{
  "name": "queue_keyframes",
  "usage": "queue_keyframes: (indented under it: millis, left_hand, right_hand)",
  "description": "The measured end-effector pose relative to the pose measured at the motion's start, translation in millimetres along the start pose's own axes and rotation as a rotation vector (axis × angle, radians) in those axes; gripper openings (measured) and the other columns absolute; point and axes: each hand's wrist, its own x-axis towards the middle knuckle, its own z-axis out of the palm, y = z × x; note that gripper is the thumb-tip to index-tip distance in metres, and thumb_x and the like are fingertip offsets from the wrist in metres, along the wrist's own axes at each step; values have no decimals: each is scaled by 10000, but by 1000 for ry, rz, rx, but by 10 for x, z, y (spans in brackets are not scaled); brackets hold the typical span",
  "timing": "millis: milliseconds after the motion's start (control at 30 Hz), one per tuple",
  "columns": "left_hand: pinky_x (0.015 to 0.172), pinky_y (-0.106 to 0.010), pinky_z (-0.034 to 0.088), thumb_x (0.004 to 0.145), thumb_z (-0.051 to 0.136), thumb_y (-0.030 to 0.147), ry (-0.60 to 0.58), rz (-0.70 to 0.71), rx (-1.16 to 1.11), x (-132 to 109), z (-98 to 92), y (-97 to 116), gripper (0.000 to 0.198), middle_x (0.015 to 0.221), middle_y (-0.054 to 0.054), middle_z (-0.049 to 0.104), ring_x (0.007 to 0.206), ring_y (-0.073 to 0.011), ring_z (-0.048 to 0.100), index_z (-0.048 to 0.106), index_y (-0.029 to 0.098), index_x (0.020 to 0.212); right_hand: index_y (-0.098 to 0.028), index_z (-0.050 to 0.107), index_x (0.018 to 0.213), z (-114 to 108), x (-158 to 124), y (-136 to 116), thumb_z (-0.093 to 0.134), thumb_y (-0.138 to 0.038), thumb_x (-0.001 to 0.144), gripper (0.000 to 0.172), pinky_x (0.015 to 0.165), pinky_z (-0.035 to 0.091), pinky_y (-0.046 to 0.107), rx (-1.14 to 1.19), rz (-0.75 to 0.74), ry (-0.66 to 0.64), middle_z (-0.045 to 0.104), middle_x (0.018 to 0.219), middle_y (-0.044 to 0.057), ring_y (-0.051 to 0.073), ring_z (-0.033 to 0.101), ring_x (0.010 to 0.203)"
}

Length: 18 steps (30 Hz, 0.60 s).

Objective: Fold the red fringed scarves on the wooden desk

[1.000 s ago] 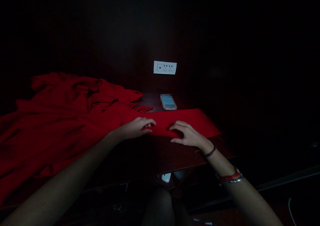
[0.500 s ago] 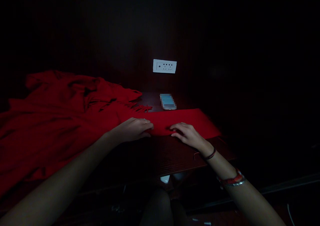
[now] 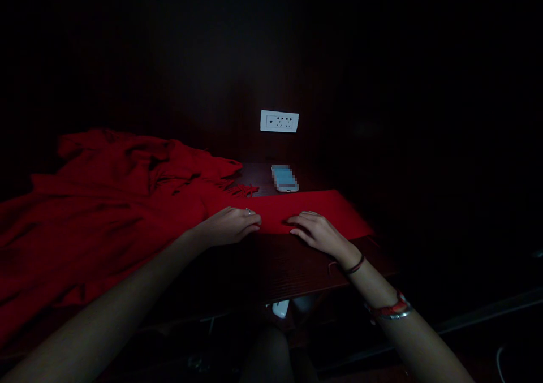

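A red fringed scarf [image 3: 314,207] lies on a dark wooden table, its right part flat in a narrow band and its left part heaped in loose folds. My left hand [image 3: 231,226], with a ring on one finger, is at the band's near edge, thumb and fingers pinched together on the cloth. To its right, my right hand [image 3: 316,231] rests on the same near edge with thumb and fingers apart. Bracelets circle the right wrist and forearm. The fingertips of both hands are partly in shadow.
Behind the scarf a phone [image 3: 285,178] with a blurred screen lies on the table [image 3: 292,264]. A white wall socket [image 3: 279,121] is above it. Below the table's front edge a white object [image 3: 280,308] shows, and my knee is under it. The surroundings are very dark.
My left thumb has closed toward the fingers at the cloth's edge. The right hand has barely shifted. The view has tilted slightly, so most things sit a little lower in the picture.
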Motion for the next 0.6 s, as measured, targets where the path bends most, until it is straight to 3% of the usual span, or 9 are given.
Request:
queue_keyframes:
  millis: [100,267,433,600]
  left_hand:
    - [614,-209,334,855,288,288,8,14,-8,9,7,34,221,745,6,512,666,-114,474,473,189,788]
    - [656,-216,343,841,309,290,29,42,-86,20,29,39,212,814,-22,497,721,-122,470,482,174,798]
    - [721,-231,345,852,264,305,-87,9,-189,5,0,43,258,839,-22,524,766,-128,487,486,174,862]
    - [871,-275,276,877,86,317,-148,-146,-244,-11,36,-11,399,1137,-15,457,1023,-134,410,406,231,1099]
  right_hand:
    - [-188,515,992,10,29,-44,399,-322,808,255,795,368,299,-48,-49,-23,564,891,56,147,501,850]
    - [-175,547,828,67,47,-61,358,-293,829,222,764,362,290,-71,-94,-46,562,828,54,135,503,818]
    - [-164,534,805,75,35,-53,341,-287,836,231,714,373,271,-68,-61,-80,570,744,50,132,518,743]
    - [-166,543,833,67,27,-56,338,-275,839,232,715,383,265,-61,-70,-95,588,791,53,131,529,753]
